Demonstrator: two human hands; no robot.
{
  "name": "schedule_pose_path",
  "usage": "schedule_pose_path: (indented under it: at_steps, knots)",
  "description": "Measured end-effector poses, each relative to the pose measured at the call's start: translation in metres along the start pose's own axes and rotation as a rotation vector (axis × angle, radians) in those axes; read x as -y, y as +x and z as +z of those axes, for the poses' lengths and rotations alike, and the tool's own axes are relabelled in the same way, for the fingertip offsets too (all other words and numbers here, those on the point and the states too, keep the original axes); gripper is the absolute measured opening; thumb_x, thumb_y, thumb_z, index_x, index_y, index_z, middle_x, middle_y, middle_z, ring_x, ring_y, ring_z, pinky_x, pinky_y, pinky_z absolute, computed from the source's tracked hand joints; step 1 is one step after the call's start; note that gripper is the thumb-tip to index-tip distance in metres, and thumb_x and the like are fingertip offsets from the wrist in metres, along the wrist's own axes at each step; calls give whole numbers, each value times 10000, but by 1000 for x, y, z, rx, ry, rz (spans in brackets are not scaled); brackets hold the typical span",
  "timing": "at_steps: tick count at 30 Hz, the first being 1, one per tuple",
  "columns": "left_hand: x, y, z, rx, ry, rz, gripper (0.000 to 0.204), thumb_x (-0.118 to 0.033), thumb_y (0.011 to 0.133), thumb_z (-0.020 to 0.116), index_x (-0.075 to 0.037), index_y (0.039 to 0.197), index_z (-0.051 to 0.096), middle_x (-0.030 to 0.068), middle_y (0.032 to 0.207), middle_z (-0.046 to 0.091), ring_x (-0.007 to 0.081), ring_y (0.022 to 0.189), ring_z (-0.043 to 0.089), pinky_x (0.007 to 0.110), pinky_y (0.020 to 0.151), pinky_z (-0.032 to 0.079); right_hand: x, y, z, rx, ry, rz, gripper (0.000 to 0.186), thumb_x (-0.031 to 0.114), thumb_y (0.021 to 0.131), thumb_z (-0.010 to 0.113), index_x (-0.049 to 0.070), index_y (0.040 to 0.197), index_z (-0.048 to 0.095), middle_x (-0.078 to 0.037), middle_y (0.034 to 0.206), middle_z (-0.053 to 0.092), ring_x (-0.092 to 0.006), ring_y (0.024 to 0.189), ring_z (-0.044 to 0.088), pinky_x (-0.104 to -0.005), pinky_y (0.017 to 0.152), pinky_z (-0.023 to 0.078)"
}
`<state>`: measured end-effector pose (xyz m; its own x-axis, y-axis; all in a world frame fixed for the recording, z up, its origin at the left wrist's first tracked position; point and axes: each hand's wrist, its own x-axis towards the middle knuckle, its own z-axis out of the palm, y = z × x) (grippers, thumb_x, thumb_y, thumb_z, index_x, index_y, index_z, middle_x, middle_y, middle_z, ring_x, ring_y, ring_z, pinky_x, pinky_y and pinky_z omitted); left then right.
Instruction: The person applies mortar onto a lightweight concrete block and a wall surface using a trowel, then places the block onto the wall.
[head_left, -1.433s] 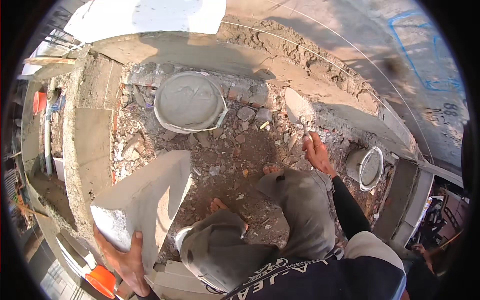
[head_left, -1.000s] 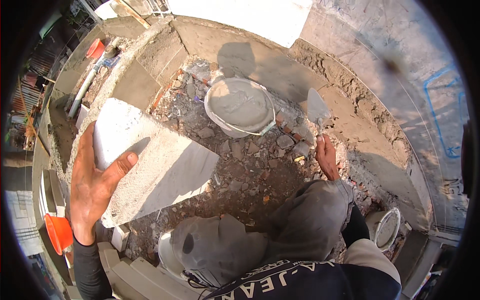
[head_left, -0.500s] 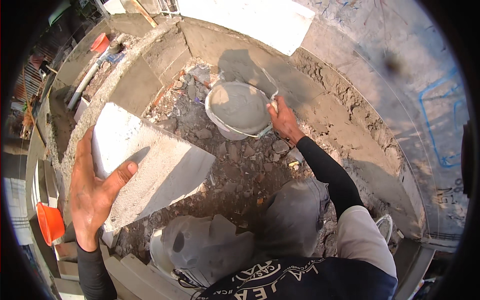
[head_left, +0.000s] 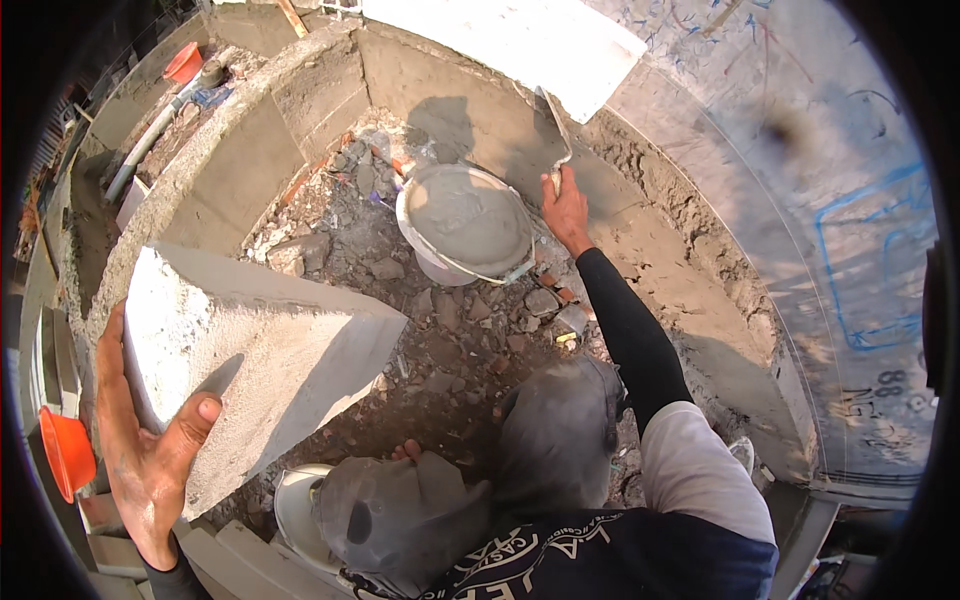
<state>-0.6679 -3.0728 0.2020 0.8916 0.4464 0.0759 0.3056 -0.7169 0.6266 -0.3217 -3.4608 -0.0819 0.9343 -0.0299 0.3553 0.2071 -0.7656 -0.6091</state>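
My left hand (head_left: pixel 150 465) grips a big pale lightweight concrete block (head_left: pixel 270 375) along its left side, thumb across the near face. The block is tilted, and its lower end comes close to grey blocks below. In my right hand (head_left: pixel 568 218) is the handle of a trowel (head_left: pixel 551 125), its blade pointing away against the plastered low wall (head_left: pixel 440 75). Just left of that hand, a white bucket (head_left: pixel 437 266) full of wet grey mortar (head_left: pixel 465 215) stands on rubble. Rough mortar (head_left: pixel 700 225) lies along the wall's top, beside a bright white block (head_left: pixel 510 45).
Broken brick and stone rubble (head_left: pixel 455 335) covers the ground. Another bucket (head_left: pixel 300 510) stands by my knees, near grey blocks (head_left: pixel 235 555). An orange bowl (head_left: pixel 68 455) is at the left, another orange bowl (head_left: pixel 183 63) and a pipe (head_left: pixel 150 145) beyond the side wall. A grey wall (head_left: pixel 860 260) rises right.
The trowel and my right hand have moved farther from me, up toward the top of the low wall. My left hand and the block have shifted left and nearer. The view has also shifted slightly.
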Motion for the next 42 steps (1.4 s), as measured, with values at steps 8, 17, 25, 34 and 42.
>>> schedule_pose_path:
  at_steps: [8,17,25,34,42]
  knots:
    - [26,-7,-18,-21,33,64,1164,-528,649,864,43,1493,302,282,1309,539,383,1216,575,465,1068,443,-22,3,-82,85,-479,-202,328,298,991,569,84,1229,499,-246,947,665,-478,779,649,-557,649,501]
    - [47,-19,-18,-15,-24,61,1196,-641,675,808,-31,1549,268,215,1534,311,359,1415,369,491,1170,300,82,106,30,334,-310,-292,423,379,985,561,46,1245,581,-263,937,698,-473,941,653,-541,790,520]
    - [50,-31,-26,-14,76,-31,1250,-650,653,822,-39,1563,219,226,1567,283,375,1430,345,509,1190,287,113,175,31,590,-46,84,543,417,985,587,-29,1293,611,-31,743,563,-101,561,510,-287,492,453]
    - [50,-26,-32,15,-67,-111,1299,-627,637,847,-22,1570,176,233,1536,306,356,1404,372,495,1159,327,61,93,-24,454,88,203,620,423,988,587,-52,1382,527,-51,762,582,-103,520,508,-259,488,454]
    - [52,-29,-29,-37,42,-50,1217,-612,678,819,-33,1565,219,221,1572,274,377,1431,336,514,1176,298,91,60,27,234,-136,-39,512,418,991,517,13,1295,588,-288,980,691,-489,1002,641,-527,884,498]
